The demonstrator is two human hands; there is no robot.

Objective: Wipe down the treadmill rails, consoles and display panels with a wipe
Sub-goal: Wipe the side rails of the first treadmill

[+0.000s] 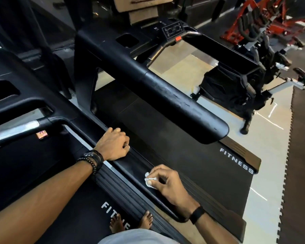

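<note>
Small white wipe (149,180) sat crumpled on the black treadmill rail (139,170), pinched under the thumb and fingertips of the right hand (167,184). Left hand (114,145) rested further up the same rail, fingers curled over its far edge, holding no wipe. Hands were apart, left one nearer the console end. Dark beaded bracelets (93,162) on left wrist, black band (197,214) on right.

Second treadmill's wide handrail (181,106) ran parallel to the right, its console (173,30) with a red button at top. Belt decks (209,169) on both machines read FITNESS. Bare feet (130,224) stood on the near deck. Pale floor (264,147) beyond, dark interlocking mat (301,155) at right edge, a black exercise bike (239,90) and orange rack (264,20) behind.

Console markings too small to read. Near treadmill's console was cut off at left.
</note>
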